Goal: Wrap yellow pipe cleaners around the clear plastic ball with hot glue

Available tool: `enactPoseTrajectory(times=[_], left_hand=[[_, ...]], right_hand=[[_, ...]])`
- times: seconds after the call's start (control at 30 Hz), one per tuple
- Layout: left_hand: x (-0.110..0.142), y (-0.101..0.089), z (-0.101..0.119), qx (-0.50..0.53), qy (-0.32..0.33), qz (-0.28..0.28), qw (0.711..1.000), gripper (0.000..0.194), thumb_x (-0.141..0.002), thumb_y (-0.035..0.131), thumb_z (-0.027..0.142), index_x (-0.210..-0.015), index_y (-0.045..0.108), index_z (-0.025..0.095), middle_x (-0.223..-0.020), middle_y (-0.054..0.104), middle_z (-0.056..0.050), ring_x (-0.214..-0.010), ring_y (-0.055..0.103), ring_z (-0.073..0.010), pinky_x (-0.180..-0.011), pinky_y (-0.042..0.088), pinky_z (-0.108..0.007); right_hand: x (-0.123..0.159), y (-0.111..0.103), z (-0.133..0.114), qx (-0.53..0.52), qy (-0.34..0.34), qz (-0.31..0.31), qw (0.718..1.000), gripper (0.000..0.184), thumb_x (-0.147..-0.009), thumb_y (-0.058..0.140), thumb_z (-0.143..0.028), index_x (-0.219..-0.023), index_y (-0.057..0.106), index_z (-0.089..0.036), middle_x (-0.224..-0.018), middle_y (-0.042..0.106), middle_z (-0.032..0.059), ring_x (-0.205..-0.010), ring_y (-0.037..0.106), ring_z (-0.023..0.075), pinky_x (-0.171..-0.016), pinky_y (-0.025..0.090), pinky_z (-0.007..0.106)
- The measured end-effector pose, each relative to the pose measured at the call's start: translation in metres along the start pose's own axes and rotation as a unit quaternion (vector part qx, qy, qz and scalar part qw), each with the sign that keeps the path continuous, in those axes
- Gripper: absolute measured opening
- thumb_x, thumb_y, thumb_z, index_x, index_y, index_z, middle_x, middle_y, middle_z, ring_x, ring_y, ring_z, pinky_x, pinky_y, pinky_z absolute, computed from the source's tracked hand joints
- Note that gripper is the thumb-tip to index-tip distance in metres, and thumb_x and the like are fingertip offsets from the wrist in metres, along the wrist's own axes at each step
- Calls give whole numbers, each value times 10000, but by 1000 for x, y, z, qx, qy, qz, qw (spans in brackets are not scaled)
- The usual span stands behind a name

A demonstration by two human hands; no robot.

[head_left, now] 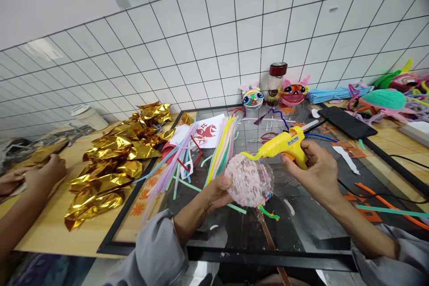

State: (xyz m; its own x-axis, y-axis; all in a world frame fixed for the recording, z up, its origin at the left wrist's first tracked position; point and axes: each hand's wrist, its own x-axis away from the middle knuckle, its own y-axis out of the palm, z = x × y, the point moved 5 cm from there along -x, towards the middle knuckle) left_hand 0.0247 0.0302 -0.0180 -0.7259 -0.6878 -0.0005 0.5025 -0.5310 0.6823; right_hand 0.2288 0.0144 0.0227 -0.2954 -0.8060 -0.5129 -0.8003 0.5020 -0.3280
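My left hand (214, 193) is closed round a clear ball (250, 181) filled with pink speckled stuff, held above the black glass mat (301, 219). A yellow pipe cleaner lies bent over the top of the ball. My right hand (313, 170) grips a yellow glue gun (284, 142) by its handle, its nozzle pointing left at the top of the ball. A thin brown stick (268, 237) runs down from under the ball toward me.
Pastel pipe cleaners (221, 147) and a red paper cutting (208, 132) lie behind the ball. Crumpled gold foil (114, 161) covers the wooden table at left, where another person's hands (36, 176) work. A jar (276, 82), masks and a black phone (348, 121) stand at the back right.
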Motion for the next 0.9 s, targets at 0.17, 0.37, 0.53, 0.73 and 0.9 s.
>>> enactPoseTrajectory(times=[0.17,0.37,0.53,0.73,0.9], left_hand=[[1,-4,0,19,4,6,1000,949,-502,906,474,-1356,564,243,-1288,687,-139,-1173,659,-394,-959,560,-484],[-3,-2,7,25,8,6,1000,1027,-490,890,489,-1396,497,209,-1253,698,-166,-1154,664,-413,-886,589,-484],[-6,-1,14,41,40,30,998,999,-495,870,473,-1382,492,213,-1234,704,-161,-1139,665,-423,-858,591,-511],[-7,-9,16,85,61,75,992,875,-501,875,485,-1272,570,207,-1259,678,-152,-1244,582,-442,-963,510,-562],[-7,-9,17,111,60,107,986,784,-485,890,481,-1168,623,204,-1211,695,-121,-1320,513,-438,-1078,399,-604]], right_hand=[[0,-1,-4,6,0,0,1000,202,-721,706,-327,-822,585,-201,-654,583,-24,-543,510,113,-481,412,223],[1,-1,-5,4,1,-5,1000,211,-720,711,-326,-835,586,-201,-648,571,-30,-536,501,110,-479,406,224],[1,-1,-5,-3,0,-8,1000,206,-711,706,-320,-822,580,-202,-644,560,-33,-528,492,108,-481,406,228],[1,0,-6,-6,-5,-2,1000,218,-708,712,-327,-828,576,-208,-663,579,-26,-549,530,122,-501,434,243],[2,0,-6,3,-13,-4,1000,219,-702,716,-339,-817,579,-212,-649,582,-25,-536,535,124,-483,441,242]])
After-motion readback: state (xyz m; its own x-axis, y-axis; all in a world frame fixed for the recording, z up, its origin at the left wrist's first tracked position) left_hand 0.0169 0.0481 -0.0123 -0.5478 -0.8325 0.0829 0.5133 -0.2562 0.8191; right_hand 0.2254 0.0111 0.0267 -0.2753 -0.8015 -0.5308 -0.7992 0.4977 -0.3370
